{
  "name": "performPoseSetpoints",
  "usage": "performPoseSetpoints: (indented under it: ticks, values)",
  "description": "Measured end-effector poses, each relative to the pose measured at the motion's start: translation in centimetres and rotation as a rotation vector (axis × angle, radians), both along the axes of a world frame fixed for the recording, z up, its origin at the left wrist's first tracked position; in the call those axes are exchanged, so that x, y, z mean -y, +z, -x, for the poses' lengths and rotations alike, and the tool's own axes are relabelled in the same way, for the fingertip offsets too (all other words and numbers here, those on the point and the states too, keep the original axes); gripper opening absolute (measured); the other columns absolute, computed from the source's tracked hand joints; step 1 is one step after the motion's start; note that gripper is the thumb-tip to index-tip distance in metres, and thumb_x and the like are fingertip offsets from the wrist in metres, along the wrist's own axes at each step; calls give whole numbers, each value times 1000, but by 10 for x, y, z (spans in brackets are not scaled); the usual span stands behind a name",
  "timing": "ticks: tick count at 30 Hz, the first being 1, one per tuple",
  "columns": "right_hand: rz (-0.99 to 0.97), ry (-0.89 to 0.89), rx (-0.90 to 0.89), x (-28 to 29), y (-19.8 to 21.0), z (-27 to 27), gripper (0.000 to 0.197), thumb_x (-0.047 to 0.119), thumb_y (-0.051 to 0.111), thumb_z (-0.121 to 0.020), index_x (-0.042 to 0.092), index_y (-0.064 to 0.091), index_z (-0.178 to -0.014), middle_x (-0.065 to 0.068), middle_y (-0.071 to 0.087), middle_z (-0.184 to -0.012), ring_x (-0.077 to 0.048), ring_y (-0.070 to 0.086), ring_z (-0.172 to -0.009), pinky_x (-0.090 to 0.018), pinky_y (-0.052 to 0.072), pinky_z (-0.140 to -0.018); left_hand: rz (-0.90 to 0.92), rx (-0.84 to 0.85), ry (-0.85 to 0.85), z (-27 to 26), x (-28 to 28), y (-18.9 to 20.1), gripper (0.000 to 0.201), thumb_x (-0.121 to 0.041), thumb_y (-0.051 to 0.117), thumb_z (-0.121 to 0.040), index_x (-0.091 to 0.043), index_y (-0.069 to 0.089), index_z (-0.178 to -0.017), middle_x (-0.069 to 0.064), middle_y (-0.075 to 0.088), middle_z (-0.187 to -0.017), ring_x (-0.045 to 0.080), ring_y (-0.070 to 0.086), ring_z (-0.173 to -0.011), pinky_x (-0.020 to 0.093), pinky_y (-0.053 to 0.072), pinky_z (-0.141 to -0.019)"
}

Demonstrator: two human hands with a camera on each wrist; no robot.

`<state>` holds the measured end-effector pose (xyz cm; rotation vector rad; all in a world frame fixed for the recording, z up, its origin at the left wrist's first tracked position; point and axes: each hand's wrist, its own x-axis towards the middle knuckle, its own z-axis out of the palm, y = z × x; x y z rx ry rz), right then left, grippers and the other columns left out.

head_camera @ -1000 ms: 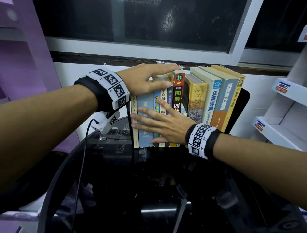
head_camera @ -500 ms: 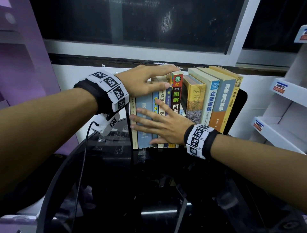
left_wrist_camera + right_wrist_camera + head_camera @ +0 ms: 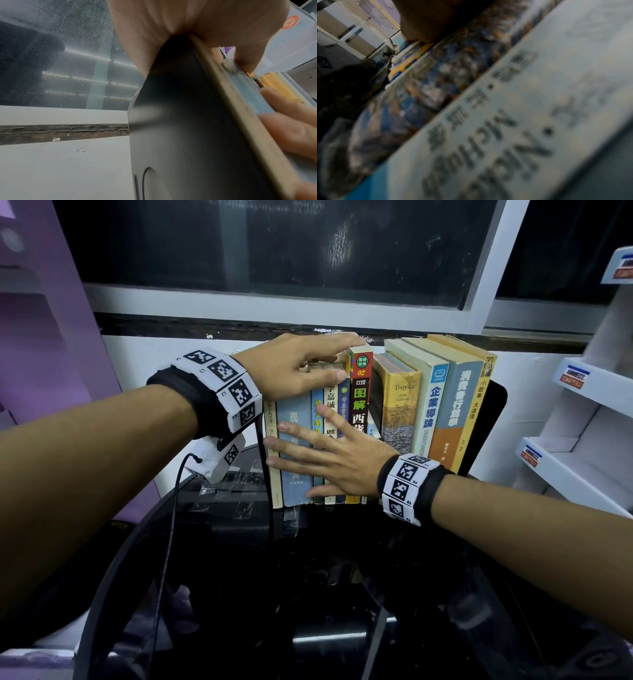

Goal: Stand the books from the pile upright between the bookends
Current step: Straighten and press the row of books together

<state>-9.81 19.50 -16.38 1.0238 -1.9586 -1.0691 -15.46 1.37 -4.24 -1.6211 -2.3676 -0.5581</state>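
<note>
Head view: a row of books (image 3: 346,426) stood on a glossy black table (image 3: 308,594), spines facing the camera, below a dark window (image 3: 274,244). The left group stood upright against the left bookend (image 3: 261,440), seen as a thin black edge. The right group, from a yellow book (image 3: 399,405) outward, leaned rightward against the right bookend (image 3: 486,422), a black plate. A narrow gap separated the two groups beside a red-spined book (image 3: 359,392).

The left hand (image 3: 294,368) lay over the tops of the left group, fingers extended across to the red-spined book and thumb pressed on the front of the spines, clasping the books from above. The right hand (image 3: 335,460) was spread flat, fingers straight and apart, pressing against the spines of the left group low down.

Left wrist view: the left bookend (image 3: 180,121) filled the centre, with the left hand's thumb (image 3: 247,54) bearing on the book edges and the right hand's fingertips (image 3: 291,121) resting on the spines.

Right wrist view: blurred book spines (image 3: 505,108) at close range; the hand itself was mostly hidden.
</note>
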Motion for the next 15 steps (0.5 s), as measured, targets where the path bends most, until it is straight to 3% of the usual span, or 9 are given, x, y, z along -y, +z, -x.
performPoseSetpoints:
  ticks: [5,7,12,15]
  values:
    - [2,11,17,-2,-1,1,82,73,20,-97,24,2,-160,-3,2,-167,-27,3,-154,-63,4,-118,-21,11,-4,2,-1,0,55,-41,49,-103,-36,32,-155,-19,40,-155,0,47,-135,1,28,-100]
    - [1,10,15,-2,-1,2,81,73,19,-97,24,2,-160,-3,2,-167,-27,3,-154,-63,3,-118,-25,13,-6,2,-1,-1,54,-40,50,-103,-35,33,-155,-19,41,-155,1,48,-135,0,29,-100]
    - [-11,-28,19,-1,2,-2,83,74,20,-96,24,3,-160,-3,2,-167,-27,3,-154,-63,2,-118,-6,-21,16,2,-1,-1,55,-42,50,-103,-37,32,-155,-19,39,-156,0,41,-139,21,33,-112]
    - [7,-59,66,2,7,-11,86,72,30,-96,22,2,-160,-4,0,-167,-27,0,-154,-63,-2,-119,0,-28,23,0,0,-1,54,-43,49,-103,-38,32,-154,-19,38,-157,3,40,-141,29,33,-116]
